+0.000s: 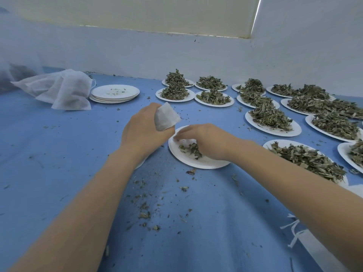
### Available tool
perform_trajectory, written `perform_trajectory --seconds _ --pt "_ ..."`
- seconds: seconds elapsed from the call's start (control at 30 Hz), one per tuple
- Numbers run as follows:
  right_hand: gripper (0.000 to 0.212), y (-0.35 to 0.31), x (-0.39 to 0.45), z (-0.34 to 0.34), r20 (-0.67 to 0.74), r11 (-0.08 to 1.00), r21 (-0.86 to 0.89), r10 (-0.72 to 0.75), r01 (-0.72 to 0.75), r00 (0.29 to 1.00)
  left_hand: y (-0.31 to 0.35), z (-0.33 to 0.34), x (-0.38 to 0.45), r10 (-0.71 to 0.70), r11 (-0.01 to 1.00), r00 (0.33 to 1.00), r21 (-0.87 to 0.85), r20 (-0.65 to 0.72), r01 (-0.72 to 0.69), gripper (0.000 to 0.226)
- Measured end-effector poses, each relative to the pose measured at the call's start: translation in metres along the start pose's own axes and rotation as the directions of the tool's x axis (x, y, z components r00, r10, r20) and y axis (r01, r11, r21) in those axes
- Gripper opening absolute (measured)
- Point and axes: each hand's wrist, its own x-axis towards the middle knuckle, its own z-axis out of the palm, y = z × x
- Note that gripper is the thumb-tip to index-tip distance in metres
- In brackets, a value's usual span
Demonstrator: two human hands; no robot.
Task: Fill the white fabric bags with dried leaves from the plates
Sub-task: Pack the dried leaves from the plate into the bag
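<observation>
- At the far left of the blue counter (59, 154) lies a heap of white fabric bags (62, 90), slumped on their sides; just to their right sits a stack of emptied plates (115, 94) with only crumbs on top
- The left hand (143, 130) grips one white bag (167, 117), fingers curled round its lower part so the body of the bag sticks up and to the right; whether its mouth faces the plate cannot be told
- Just right of that bag, and slightly nearer, is the near plate (196, 162), almost cleared; a small clump of dried leaves (191, 149) remains on it
- The right hand (204, 142) rests over that clump, fingers bent down and gathering at the leaves; whether they have closed on any is hidden by the hand itself
- The move turns on this, as I judge it: the bag lies up and left of the right fingers, close by, so a pinch of leaves has only a short lift leftward to reach it
- Further right, full plates (273, 122) piled with leaves stand in rows to the counter's edge; much filling is still ahead
</observation>
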Motion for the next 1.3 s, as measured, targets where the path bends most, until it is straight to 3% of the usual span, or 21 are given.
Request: perform_trajectory --seconds 0.1,0.23,0.33,0.4,0.5,0.67,0.73,0.83,1.07,1.3 --pt "0.057 0.001 -0.002 0.006 0.022 0.995 -0.086 -0.055 0.057 0.998 -0.001 -0.002 0.001 -0.009 1.0 1.0 -0.001 0.0 0.009 0.041" --pt "0.066 0.01 -0.022 0.002 0.04 0.997 -0.059 -0.045 0.047 0.998 -0.002 -0.001 0.001 -0.004 1.0 1.0 0.009 0.005 0.003 0.036" --pt "0.07 0.016 -0.03 -0.004 -0.024 0.995 0.036 0.09 -0.089 0.996 -0.001 0.001 0.001 0.019 1.0 1.0 0.012 0.016 -0.019 0.036" --pt "0.062 0.018 -0.029 -0.004 -0.046 0.974 0.008 0.228 -0.228 0.973 -0.001 0.002 0.0 0.024 0.999 1.0 0.022 0.014 -0.025 0.037" --pt "0.042 0.011 -0.025 0.001 0.063 0.943 -0.078 0.329 -0.324 0.942 -0.002 0.002 0.0 0.023 1.0 1.0 0.019 0.017 -0.023 0.037" --pt "0.044 0.002 -0.026 -0.001 0.103 0.969 0.097 0.219 -0.229 0.97 -0.002 0.002 0.0 0.023 1.0 0.999 0.018 0.045 -0.024 0.042" --pt "0.041 0.002 -0.026 -0.001 0.101 0.957 0.149 0.235 -0.248 0.967 -0.001 0.003 0.0 0.028 0.999 0.998 0.025 0.052 -0.03 0.043" --pt "0.055 -0.001 -0.025 0.008 0.079 0.948 0.163 0.263 -0.273 0.961 -0.001 0.003 -0.001 0.029 0.999 0.998 0.023 0.054 -0.03 0.04" --pt "0.026 -0.007 -0.031 0.022 -0.158 0.977 0.193 0.124 -0.092 0.98 -0.002 0.003 -0.003 0.021 1.0 0.998 0.01 0.054 -0.021 0.039" --pt "0.021 -0.011 -0.041 0.019 -0.205 0.98 0.161 0.147 -0.115 0.968 -0.001 0.002 -0.003 0.034 0.999 0.997 0.016 0.076 -0.036 0.042"
